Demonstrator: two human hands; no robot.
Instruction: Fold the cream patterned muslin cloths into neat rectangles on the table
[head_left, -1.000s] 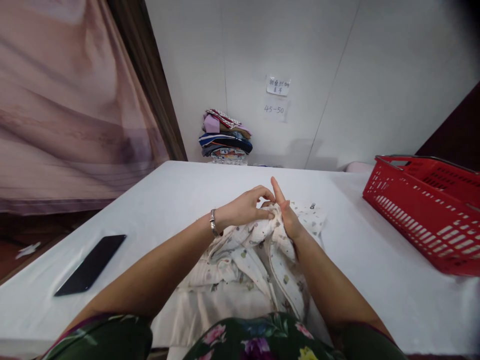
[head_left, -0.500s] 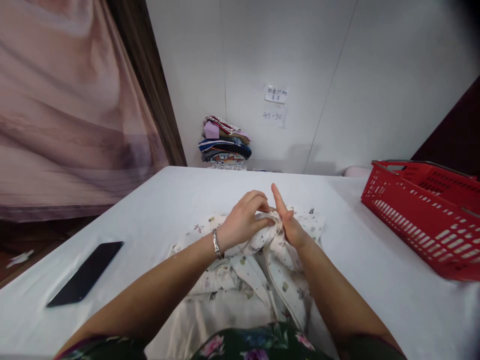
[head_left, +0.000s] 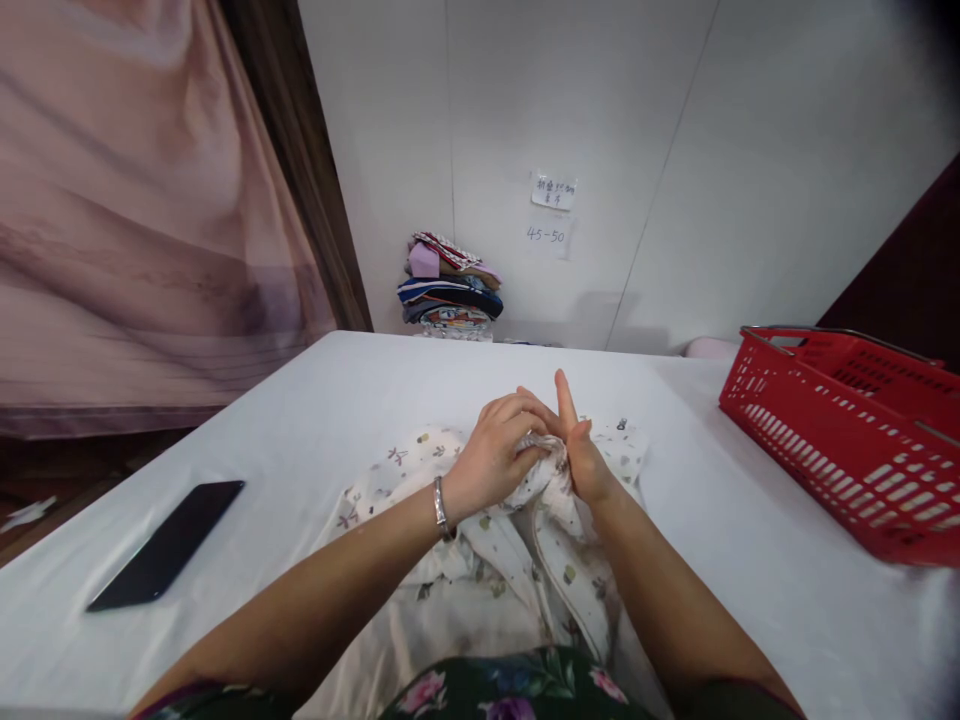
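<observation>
A cream garment with small printed motifs lies bunched on the white table in front of me. My left hand, with a bracelet on the wrist, is closed on a gathered fold of the cloth at its far end. My right hand grips the same bunch from the right, with the index finger sticking up. The two hands touch each other over the fabric.
A black phone lies flat at the table's left. A red plastic basket stands at the right edge. A stack of folded clothes sits against the back wall under paper notes. A pink curtain hangs left.
The hands have drawn closer together and gathered the cloth tighter. More of the garment's left side now lies spread on the table.
</observation>
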